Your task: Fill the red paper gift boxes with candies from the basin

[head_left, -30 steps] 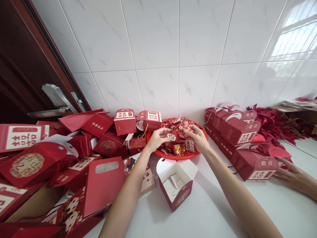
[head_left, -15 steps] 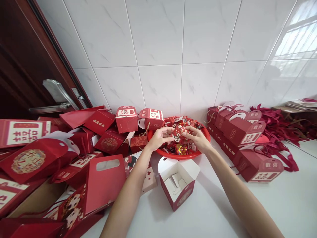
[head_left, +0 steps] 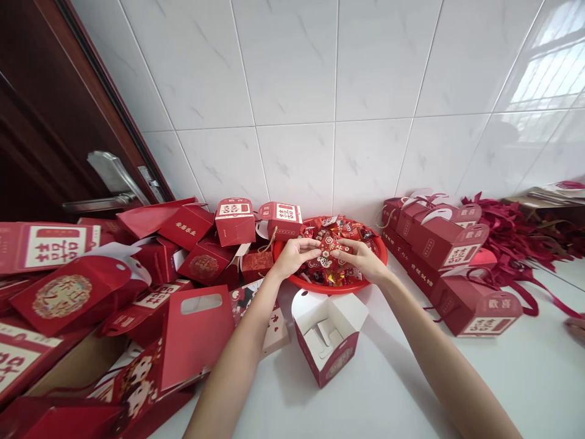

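Observation:
My left hand [head_left: 298, 256] and my right hand [head_left: 363, 259] pinch a small red patterned packet [head_left: 328, 249] between them. They hold it over a red plastic basin [head_left: 315, 286] full of wrapped sweets [head_left: 350, 229]. A gold wrapper [head_left: 337, 277] shows among the sweets near the front rim. Just in front of the basin stands an open red gift box [head_left: 326, 360] with a white inside. Its flaps are up, and only its folded white bottom shows inside.
Red gift boxes [head_left: 201, 335] pile up at left, beside a dark door with a metal handle [head_left: 114, 183]. Finished-looking boxes [head_left: 479, 305] line the right, near dark red ribbons [head_left: 507, 238]. A tiled wall [head_left: 297, 158] rises behind the basin. A partly cut-off shape at the right edge is unclear.
The packet has turned slightly between my fingers, and my right hand has shifted a little. At far right a ribbon now stretches toward the edge, where a brownish shape has appeared.

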Action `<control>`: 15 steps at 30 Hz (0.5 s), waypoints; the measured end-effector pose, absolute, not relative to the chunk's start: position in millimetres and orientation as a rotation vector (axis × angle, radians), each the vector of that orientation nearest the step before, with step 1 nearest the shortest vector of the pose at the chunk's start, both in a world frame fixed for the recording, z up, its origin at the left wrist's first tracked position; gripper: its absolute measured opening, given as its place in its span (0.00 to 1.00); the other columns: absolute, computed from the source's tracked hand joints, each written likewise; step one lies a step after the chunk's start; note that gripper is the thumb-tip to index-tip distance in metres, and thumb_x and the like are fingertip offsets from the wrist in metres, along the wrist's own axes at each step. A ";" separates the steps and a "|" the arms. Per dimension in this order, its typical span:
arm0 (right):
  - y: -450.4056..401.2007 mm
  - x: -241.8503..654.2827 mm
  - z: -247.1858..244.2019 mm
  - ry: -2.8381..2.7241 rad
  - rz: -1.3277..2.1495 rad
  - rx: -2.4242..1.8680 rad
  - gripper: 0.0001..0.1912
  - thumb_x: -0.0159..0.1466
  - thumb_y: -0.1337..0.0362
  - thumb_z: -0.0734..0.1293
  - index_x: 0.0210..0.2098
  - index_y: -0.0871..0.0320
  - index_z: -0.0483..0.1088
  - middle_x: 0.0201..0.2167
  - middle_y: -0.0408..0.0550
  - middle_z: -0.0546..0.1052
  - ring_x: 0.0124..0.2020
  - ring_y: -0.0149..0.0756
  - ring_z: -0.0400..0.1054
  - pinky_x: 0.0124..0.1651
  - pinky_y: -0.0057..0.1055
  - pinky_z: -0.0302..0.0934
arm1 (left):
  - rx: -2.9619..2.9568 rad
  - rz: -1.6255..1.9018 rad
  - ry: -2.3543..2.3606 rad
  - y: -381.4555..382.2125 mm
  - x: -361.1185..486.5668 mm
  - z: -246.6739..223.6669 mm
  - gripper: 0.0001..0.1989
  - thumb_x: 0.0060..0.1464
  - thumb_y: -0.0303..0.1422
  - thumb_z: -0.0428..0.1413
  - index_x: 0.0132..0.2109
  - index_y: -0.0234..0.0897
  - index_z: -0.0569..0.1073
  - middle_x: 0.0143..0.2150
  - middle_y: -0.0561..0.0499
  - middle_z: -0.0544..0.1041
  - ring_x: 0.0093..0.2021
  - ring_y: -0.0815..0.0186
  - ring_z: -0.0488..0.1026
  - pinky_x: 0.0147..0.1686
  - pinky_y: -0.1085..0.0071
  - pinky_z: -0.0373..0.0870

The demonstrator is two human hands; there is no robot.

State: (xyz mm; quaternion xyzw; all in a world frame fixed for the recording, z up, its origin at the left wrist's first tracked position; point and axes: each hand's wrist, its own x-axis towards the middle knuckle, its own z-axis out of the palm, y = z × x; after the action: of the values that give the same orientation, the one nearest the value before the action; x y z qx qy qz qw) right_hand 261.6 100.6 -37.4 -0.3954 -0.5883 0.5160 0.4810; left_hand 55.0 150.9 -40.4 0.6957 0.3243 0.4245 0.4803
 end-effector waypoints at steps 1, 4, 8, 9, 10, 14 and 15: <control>100.5 261.9 -37.6 -1.452 1.244 -0.950 0.22 0.52 0.49 0.77 0.40 0.57 0.77 0.35 0.46 0.79 0.37 0.40 0.74 0.37 0.33 0.70 | 1.695 1.035 0.792 151.7 55.6 -41.2 0.21 0.39 0.41 0.71 0.40 0.34 0.82 0.37 0.46 0.84 0.39 0.58 0.80 0.46 0.60 0.77; 100.3 261.6 -38.2 -1.417 1.220 -0.911 0.22 0.51 0.49 0.77 0.40 0.56 0.78 0.39 0.47 0.81 0.40 0.42 0.76 0.43 0.36 0.70 | 1.659 1.150 0.800 154.4 56.1 -42.9 0.18 0.44 0.41 0.67 0.41 0.35 0.81 0.40 0.45 0.84 0.41 0.57 0.81 0.47 0.59 0.76; 100.7 259.7 -38.3 -1.265 1.208 -0.917 0.22 0.49 0.48 0.78 0.38 0.54 0.77 0.40 0.47 0.81 0.42 0.44 0.75 0.40 0.36 0.72 | 1.723 1.413 1.007 156.8 45.0 -39.4 0.11 0.51 0.35 0.59 0.39 0.34 0.80 0.40 0.44 0.84 0.42 0.56 0.81 0.50 0.58 0.76; 101.1 259.4 -38.4 -1.242 1.190 -0.929 0.23 0.48 0.48 0.78 0.36 0.55 0.77 0.39 0.47 0.80 0.41 0.44 0.75 0.38 0.35 0.72 | 1.799 1.413 1.110 156.6 40.0 -37.2 0.09 0.52 0.33 0.57 0.38 0.35 0.81 0.40 0.44 0.84 0.42 0.56 0.81 0.50 0.59 0.76; 101.5 259.1 -38.6 -1.226 1.170 -0.937 0.23 0.48 0.47 0.78 0.35 0.55 0.76 0.38 0.47 0.80 0.41 0.43 0.74 0.37 0.35 0.71 | 1.897 1.368 1.215 155.7 34.8 -34.5 0.09 0.52 0.30 0.56 0.37 0.35 0.81 0.40 0.45 0.84 0.42 0.57 0.81 0.49 0.59 0.76; 103.1 258.6 -38.8 -1.205 1.126 -0.927 0.25 0.47 0.45 0.78 0.34 0.55 0.75 0.36 0.46 0.78 0.39 0.42 0.73 0.33 0.33 0.70 | 2.307 0.951 1.516 147.5 22.1 -23.2 0.14 0.53 0.25 0.55 0.44 0.37 0.82 0.47 0.44 0.84 0.49 0.54 0.80 0.53 0.60 0.73; 103.1 258.5 -38.6 -1.194 1.127 -0.925 0.25 0.46 0.44 0.78 0.33 0.55 0.74 0.36 0.47 0.78 0.39 0.42 0.72 0.32 0.32 0.70 | 2.372 0.840 1.572 144.6 22.7 -21.1 0.15 0.53 0.25 0.55 0.46 0.37 0.81 0.50 0.43 0.83 0.52 0.52 0.78 0.55 0.59 0.72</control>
State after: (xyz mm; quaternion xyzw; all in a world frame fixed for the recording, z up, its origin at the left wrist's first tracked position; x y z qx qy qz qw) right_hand 258.5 103.1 -38.6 -0.3971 -0.5123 0.4838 0.5880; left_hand 22.7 144.6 -21.1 0.7964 0.5278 0.2820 0.0874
